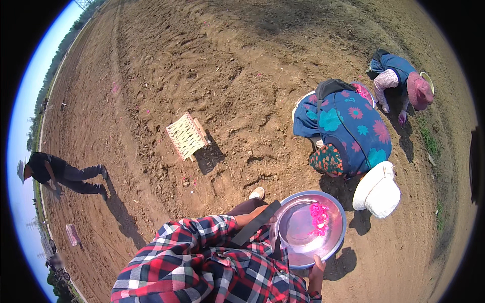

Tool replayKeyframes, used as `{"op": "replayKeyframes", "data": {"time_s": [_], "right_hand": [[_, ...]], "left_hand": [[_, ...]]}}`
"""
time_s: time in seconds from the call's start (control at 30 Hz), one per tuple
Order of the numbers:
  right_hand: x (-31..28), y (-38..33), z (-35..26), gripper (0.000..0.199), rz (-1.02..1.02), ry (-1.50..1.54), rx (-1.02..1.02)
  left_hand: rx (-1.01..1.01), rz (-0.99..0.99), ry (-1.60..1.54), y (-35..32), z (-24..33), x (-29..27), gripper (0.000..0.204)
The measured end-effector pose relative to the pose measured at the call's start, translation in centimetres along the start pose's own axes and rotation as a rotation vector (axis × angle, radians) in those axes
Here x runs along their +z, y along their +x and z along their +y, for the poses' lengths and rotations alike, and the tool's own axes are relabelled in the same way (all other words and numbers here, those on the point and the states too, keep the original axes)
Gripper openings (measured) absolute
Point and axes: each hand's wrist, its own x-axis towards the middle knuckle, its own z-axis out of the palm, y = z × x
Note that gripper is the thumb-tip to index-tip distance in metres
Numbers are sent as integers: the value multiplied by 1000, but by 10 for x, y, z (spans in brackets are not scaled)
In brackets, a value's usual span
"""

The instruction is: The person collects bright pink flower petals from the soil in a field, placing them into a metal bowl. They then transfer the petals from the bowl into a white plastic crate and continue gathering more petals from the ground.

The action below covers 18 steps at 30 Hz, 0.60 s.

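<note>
A shiny metal basin (290, 227) is tilted in front of my body, with a small heap of bright pink pieces (319, 218) on its right side. My right hand (317, 270) is closed on the near rim, thumb up over the edge. At the left rim is my left hand (251, 216), gripping the basin; a flat dark grey strip (256, 223) crosses it and hides most of its fingers. Both my arms are in red, white and navy plaid sleeves (197, 257).
A small stool with a woven top (185, 136) stands on the bare soil. Close on the right, a person in a flowered vest (353, 129) bends down; another in a pink hat (399, 81) crouches beyond. Far left stands a person in dark clothes (65, 174), near another stool (73, 235).
</note>
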Motion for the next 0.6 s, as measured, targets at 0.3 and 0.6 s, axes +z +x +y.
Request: {"op": "replayKeyframes", "data": {"time_s": [0.3,0.6], "right_hand": [[16,28,-52,29,-126,-184,-53],[48,21,-52,25,66,-343,-17]], "left_hand": [[73,143,-24,-7,-7,15,50],[101,113,-65,4,-30,-29,53]]}}
